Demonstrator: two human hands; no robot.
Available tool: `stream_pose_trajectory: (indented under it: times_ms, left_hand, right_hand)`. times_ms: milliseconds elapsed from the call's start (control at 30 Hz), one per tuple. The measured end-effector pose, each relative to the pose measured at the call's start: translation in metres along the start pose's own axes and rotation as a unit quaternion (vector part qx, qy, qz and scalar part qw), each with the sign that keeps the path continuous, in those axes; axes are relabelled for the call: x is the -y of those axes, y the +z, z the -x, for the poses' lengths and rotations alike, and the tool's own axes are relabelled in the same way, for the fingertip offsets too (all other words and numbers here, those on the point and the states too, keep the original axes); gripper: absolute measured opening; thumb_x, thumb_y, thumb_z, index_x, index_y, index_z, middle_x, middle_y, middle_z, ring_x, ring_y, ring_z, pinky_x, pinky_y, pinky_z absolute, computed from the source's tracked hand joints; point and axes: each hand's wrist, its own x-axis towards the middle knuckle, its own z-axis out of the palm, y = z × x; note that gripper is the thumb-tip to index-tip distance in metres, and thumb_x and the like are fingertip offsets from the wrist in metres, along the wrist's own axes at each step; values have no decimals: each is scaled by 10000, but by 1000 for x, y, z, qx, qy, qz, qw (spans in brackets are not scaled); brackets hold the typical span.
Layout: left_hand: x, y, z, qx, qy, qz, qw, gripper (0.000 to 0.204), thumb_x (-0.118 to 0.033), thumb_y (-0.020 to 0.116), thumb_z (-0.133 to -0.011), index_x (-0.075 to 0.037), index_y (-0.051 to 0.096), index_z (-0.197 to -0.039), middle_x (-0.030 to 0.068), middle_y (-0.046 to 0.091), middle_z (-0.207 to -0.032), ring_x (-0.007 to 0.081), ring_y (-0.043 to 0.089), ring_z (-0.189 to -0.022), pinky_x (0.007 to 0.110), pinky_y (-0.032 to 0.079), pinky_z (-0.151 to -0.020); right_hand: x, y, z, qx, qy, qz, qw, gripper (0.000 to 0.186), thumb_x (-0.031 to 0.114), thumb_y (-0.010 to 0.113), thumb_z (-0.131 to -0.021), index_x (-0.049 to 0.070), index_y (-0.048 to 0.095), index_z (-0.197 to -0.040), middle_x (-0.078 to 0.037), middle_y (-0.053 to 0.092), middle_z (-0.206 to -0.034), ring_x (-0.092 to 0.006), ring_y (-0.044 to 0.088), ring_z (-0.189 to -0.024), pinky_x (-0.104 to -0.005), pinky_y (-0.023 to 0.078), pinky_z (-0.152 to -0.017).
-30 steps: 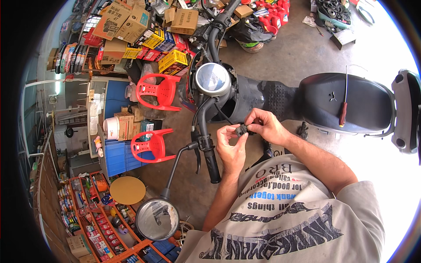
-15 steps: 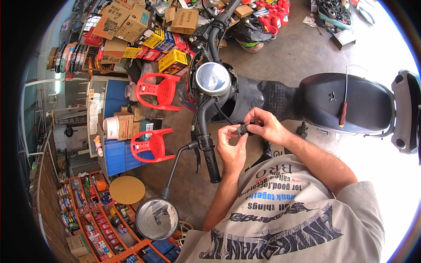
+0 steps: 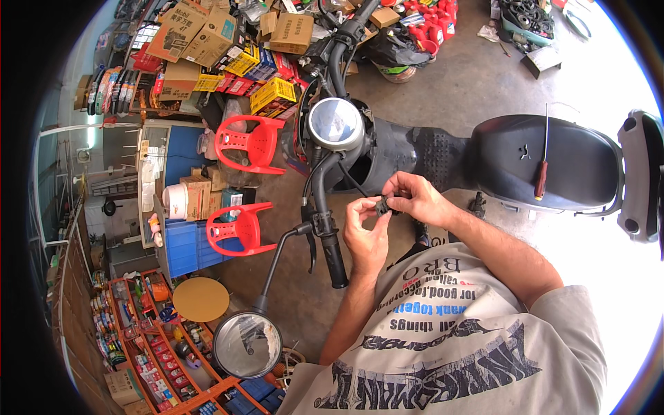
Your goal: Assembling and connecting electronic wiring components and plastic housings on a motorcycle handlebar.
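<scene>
Between my hands is a small dark blocky part (image 3: 382, 205), which looks like a plastic connector. A black cable (image 3: 351, 178) runs from below the handlebar toward it. My left hand (image 3: 366, 238) pinches its near left side between thumb and fingers. From the right, my right hand (image 3: 420, 200) also grips it, with thumb and forefinger closed at its edge; the fingers hide much of its shape. Both hands are beside the scooter's front, close to the round gauge (image 3: 335, 123) and the left handlebar grip (image 3: 335, 263).
A screwdriver (image 3: 543, 173) lies across the black scooter seat (image 3: 508, 145). The mirror (image 3: 247, 344) sticks out on its stalk at lower left. Beyond the handlebar stand two red plastic chairs (image 3: 252, 144), piled boxes (image 3: 287, 33) and an orange shelf (image 3: 159, 353) of small goods.
The dark part has turned slightly between my fingers. My right hand's fingers have shifted a little to the left; my left hand stays almost in place.
</scene>
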Motion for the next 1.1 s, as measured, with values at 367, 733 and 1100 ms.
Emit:
stream_pose_trajectory:
  times_ms: [367, 733, 1100]
  left_hand:
    - [-1, -5, -8, 25, 18, -83, 996, 390, 43, 718, -806, -8, 592, -1171, 79, 663, -1067, 163, 620, -935, 307, 489, -844]
    - [0, -4, -10, 47, -51, -60, 996, 419, 63, 668, -849, 19, 578, -1256, 72, 654, -1075, 118, 615, -921, 268, 507, -844]
    - [14, -8, -16, 70, -82, 43, 993, 528, 65, 625, -900, 7, 490, -1407, 32, 633, -977, 78, 565, -848, 234, 491, -789]
  right_hand:
    - [-6, 0, -9, 11, 14, 21, 1000, 159, 116, 663, -880, -1, 611, -972, -20, 617, -814, -98, 561, -752, -283, 482, -689]
    - [-3, 2, -11, 6, 85, -120, 989, 108, 65, 625, -872, -3, 618, -956, -25, 628, -843, -107, 574, -811, -273, 475, -730]
    - [14, 3, -3, -47, -38, 170, 984, 218, 69, 698, -813, 11, 586, -992, -100, 664, -846, -222, 655, -771, -351, 518, -710]
